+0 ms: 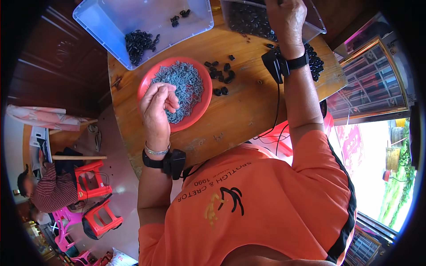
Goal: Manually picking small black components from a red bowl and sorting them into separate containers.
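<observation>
While over the red plate [195, 116], left hand [157, 103] pinched.

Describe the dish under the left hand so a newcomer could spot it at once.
On the round wooden table, below the clear plastic tub, sits a red plate under the left hand. It alone is round, red, and heaped with grey screws.

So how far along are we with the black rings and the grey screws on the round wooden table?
Done: a small heap of black rings lies in the clear plastic tray. In hand: the left hand pinches over the red plate of grey screws; what it holds is hidden. The right hand grips a clear bin of rings. Left: the heaped plate, loose rings on the table.
</observation>
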Demonstrator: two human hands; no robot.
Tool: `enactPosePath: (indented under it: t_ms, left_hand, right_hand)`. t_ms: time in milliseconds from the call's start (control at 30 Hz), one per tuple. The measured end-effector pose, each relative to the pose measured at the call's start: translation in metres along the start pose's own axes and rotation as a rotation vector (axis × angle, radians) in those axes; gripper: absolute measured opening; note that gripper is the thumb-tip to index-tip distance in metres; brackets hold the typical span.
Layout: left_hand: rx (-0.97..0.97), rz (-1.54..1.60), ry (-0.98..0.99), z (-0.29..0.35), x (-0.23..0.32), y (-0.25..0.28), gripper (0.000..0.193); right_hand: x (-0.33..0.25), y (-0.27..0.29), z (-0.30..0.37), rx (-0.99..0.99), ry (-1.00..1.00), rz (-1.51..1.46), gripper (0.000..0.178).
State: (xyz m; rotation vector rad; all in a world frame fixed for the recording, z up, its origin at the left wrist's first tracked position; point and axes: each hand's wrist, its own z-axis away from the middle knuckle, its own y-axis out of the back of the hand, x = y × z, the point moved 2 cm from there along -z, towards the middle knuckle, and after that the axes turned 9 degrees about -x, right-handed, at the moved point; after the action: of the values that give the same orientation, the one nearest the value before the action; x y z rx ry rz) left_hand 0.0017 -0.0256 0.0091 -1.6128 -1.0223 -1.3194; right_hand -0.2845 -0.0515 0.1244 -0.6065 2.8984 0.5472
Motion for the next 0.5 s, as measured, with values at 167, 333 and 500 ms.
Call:
enactPosePath:
  t_ms: [167,333,500]
  left_hand:
    - [0.015,-0.032,-0.002,0.003,0.0,0.002,0.023]
    - [0.004,-0.033,0.012,0.001,0.0,0.0,0.023]
    - [-0.061,-0.123,0.037,0.001,0.001,-0.001,0.024]
  right_hand:
    - [0.009,-0.028,0.026,-0.583,0.064,-0.194,0.016]
    - [0.028,-0.052,0.058,-1.106,0.005,-0.108,0.022]
    - [0.034,-0.08,0.082,-1.369,0.004,-0.153,0.02]
